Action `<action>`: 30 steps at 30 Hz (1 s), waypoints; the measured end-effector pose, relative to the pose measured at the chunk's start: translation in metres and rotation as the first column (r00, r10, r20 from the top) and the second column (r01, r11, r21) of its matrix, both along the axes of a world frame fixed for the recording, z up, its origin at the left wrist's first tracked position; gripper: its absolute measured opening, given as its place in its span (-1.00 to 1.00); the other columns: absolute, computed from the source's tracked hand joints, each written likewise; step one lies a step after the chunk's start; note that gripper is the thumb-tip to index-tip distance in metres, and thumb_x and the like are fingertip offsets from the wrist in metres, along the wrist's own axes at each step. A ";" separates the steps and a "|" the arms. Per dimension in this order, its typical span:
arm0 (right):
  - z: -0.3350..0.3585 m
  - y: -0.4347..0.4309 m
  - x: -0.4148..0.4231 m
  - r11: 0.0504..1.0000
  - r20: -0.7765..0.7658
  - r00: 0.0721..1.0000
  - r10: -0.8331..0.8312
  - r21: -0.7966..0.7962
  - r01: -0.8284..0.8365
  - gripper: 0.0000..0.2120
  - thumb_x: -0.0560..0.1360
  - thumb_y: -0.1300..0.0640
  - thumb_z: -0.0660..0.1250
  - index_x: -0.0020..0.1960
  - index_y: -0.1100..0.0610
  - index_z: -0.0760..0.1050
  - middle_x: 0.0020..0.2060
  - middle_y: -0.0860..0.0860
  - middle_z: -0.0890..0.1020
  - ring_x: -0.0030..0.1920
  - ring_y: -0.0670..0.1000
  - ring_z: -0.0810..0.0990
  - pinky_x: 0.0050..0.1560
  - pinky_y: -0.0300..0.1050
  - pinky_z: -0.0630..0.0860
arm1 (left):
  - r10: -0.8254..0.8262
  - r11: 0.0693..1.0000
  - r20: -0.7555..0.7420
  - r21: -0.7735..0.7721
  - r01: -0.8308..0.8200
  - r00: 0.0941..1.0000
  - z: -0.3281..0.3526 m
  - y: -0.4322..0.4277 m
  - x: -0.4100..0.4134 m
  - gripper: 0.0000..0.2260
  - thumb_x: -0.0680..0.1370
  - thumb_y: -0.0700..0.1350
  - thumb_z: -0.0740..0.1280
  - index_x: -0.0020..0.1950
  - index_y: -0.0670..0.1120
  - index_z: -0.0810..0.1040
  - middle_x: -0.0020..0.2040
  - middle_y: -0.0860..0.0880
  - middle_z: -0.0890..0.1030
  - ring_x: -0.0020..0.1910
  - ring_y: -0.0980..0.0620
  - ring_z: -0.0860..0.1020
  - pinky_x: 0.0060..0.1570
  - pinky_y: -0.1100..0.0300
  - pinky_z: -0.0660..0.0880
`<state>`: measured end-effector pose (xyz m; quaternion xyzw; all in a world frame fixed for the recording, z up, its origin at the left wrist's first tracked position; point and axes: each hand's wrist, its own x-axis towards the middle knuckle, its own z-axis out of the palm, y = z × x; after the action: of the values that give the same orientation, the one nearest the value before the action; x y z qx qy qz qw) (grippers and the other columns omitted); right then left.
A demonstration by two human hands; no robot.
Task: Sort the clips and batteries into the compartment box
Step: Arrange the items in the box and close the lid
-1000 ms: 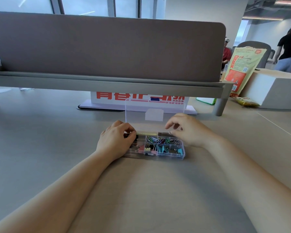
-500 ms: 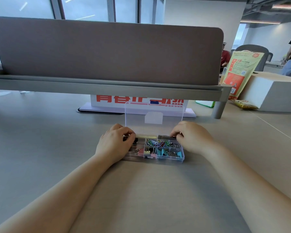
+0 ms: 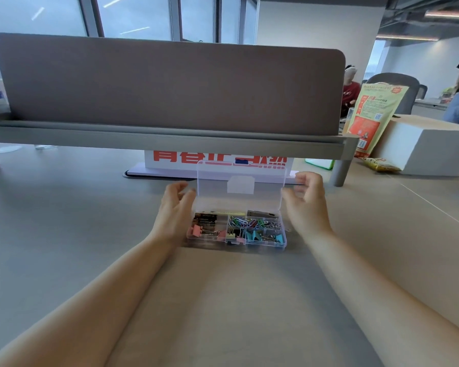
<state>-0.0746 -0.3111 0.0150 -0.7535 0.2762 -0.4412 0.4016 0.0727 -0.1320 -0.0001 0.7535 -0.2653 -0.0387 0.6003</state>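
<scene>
grey desk top (image 3: 64,234) carries everything. left hand (image 3: 175,207) sits just beside the left edge of the upright clear lid (image 3: 240,200), fingers loosely curled, gripping nothing; can't tell if the thumb touches the lid. clear plastic compartment box (image 3: 236,244) lies open mid-desk between both hands. left side: black batteries (image 3: 206,219) at back, pink binder clips (image 3: 196,231) in front. further right: coloured paper clips (image 3: 245,223), with teal binder clips (image 3: 255,235) in the front right compartment. right hand (image 3: 306,205) sits by the lid's right edge, fingers loosely bent, empty. far right: yellow-orange printed bag (image 3: 368,115) beside a white carton (image 3: 421,149).
</scene>
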 end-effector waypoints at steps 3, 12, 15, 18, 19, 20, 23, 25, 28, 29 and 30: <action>0.003 0.008 -0.001 0.948 0.057 0.987 0.151 0.273 -0.161 -0.53 0.51 0.15 0.32 0.36 0.05 0.26 0.28 -0.04 0.44 0.25 -0.05 0.42 0.18 -0.16 0.32 | -0.193 0.969 -0.165 -0.188 0.161 0.967 0.003 -0.001 0.000 -0.54 0.58 0.13 0.14 0.43 -0.04 0.29 0.31 0.06 0.40 0.26 0.14 0.35 0.12 0.26 0.23; 0.004 0.028 -0.022 0.973 0.038 0.973 0.228 0.039 -0.229 -0.82 0.47 0.12 0.32 0.08 0.05 0.47 -0.05 -0.11 0.57 0.05 -0.09 0.52 -0.04 -0.34 0.40 | -0.201 0.970 0.021 -0.132 0.202 0.979 0.014 0.023 -0.011 -0.61 0.56 0.15 0.07 -0.07 -0.05 0.60 0.02 0.04 0.60 0.11 0.15 0.49 0.11 0.32 0.27; -0.008 0.037 -0.031 0.921 -0.153 0.973 0.174 -0.325 -0.216 -0.82 0.41 0.00 0.27 -0.05 0.02 0.57 -0.13 -0.16 0.61 -0.04 -0.12 0.56 0.04 -0.16 0.45 | -0.242 0.969 0.111 -0.014 0.245 0.964 0.014 0.031 -0.020 -0.54 0.49 0.18 0.06 -0.16 -0.11 0.62 0.02 0.00 0.64 0.09 0.21 0.51 0.09 0.37 0.29; -0.016 0.043 -0.037 0.863 -0.250 0.961 0.118 -0.453 -0.224 -0.77 0.44 0.02 0.24 -0.10 0.06 0.65 -0.14 -0.08 0.68 -0.08 -0.03 0.59 0.05 -0.01 0.51 | -0.314 0.946 0.142 0.124 0.298 0.939 0.008 0.035 -0.030 -0.55 0.42 0.27 0.10 -0.17 -0.02 0.63 -0.04 0.04 0.65 0.02 0.10 0.57 0.12 0.15 0.45; -0.018 0.045 -0.040 0.865 -0.271 0.955 0.124 -0.443 -0.238 -0.77 0.44 0.02 0.24 -0.12 0.06 0.66 -0.14 -0.06 0.68 -0.08 -0.01 0.59 0.04 0.00 0.52 | -0.326 0.938 0.150 0.178 0.298 0.933 0.007 0.036 -0.034 -0.58 0.41 0.26 0.12 -0.16 0.01 0.63 -0.06 0.06 0.64 -0.01 0.07 0.57 0.09 0.08 0.49; -0.020 0.047 -0.042 0.870 -0.284 0.950 0.127 -0.429 -0.245 -0.76 0.44 0.01 0.24 -0.15 0.06 0.66 -0.16 -0.06 0.68 -0.09 0.00 0.59 0.02 0.00 0.52 | -0.329 0.928 0.169 0.238 0.285 0.929 0.005 0.037 -0.038 -0.65 0.44 0.22 0.16 -0.15 0.04 0.63 -0.07 0.08 0.63 -0.02 0.07 0.57 0.07 0.06 0.50; -0.023 0.052 -0.042 0.891 -0.300 0.945 0.129 -0.382 -0.244 -0.79 0.49 0.05 0.30 -0.21 0.10 0.65 -0.20 -0.04 0.67 -0.11 0.03 0.56 -0.01 -0.01 0.50 | -0.342 0.895 0.269 0.384 0.226 0.900 -0.001 0.036 -0.044 -0.87 0.54 0.01 0.28 -0.06 0.09 0.63 0.02 0.13 0.55 0.02 0.11 0.52 0.02 0.25 0.43; -0.018 0.055 -0.037 0.916 -0.332 0.929 0.163 -0.299 -0.267 -0.79 0.51 0.07 0.31 -0.18 0.13 0.65 -0.21 -0.01 0.65 -0.12 0.04 0.56 0.00 -0.07 0.49 | -0.353 0.884 0.311 0.419 0.206 0.882 -0.004 0.034 -0.046 -0.86 0.55 -0.05 0.29 -0.01 0.08 0.65 0.05 0.11 0.51 0.04 0.12 0.49 0.03 0.31 0.38; -0.007 0.056 -0.024 0.950 -0.343 0.901 0.266 -0.067 -0.306 -0.83 0.51 0.04 0.34 -0.12 0.11 0.65 -0.18 -0.02 0.66 -0.09 0.03 0.59 0.00 -0.09 0.50 | -0.343 0.891 0.262 0.396 0.224 0.902 -0.002 0.034 -0.048 -0.86 0.56 -0.09 0.30 -0.01 0.07 0.65 0.06 0.06 0.51 0.07 0.08 0.48 0.07 0.30 0.38; -0.005 0.055 -0.021 0.951 -0.359 0.892 0.276 -0.030 -0.307 -0.86 0.49 0.04 0.36 -0.14 0.07 0.65 -0.19 -0.04 0.65 -0.08 0.03 0.59 0.01 -0.07 0.51 | -0.340 0.894 0.251 0.384 0.229 0.906 0.000 0.034 -0.048 -0.86 0.56 -0.10 0.30 -0.02 0.07 0.65 0.06 0.06 0.51 0.07 0.08 0.49 0.05 0.33 0.37; -0.005 0.055 -0.017 0.951 -0.389 0.880 0.272 -0.029 -0.306 -0.90 0.46 0.03 0.39 -0.18 0.02 0.64 -0.21 -0.08 0.65 -0.07 0.03 0.59 0.02 -0.05 0.52 | -0.337 0.897 0.250 0.377 0.230 0.908 0.000 0.035 -0.049 -0.87 0.55 -0.11 0.31 -0.03 0.07 0.65 0.04 0.06 0.51 0.05 0.08 0.49 0.02 0.38 0.36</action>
<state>-0.0919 -0.2560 0.0096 -0.8746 0.2133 -0.2335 0.3676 0.0237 -0.0973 0.0004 0.7946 -0.4535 -0.0534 0.4001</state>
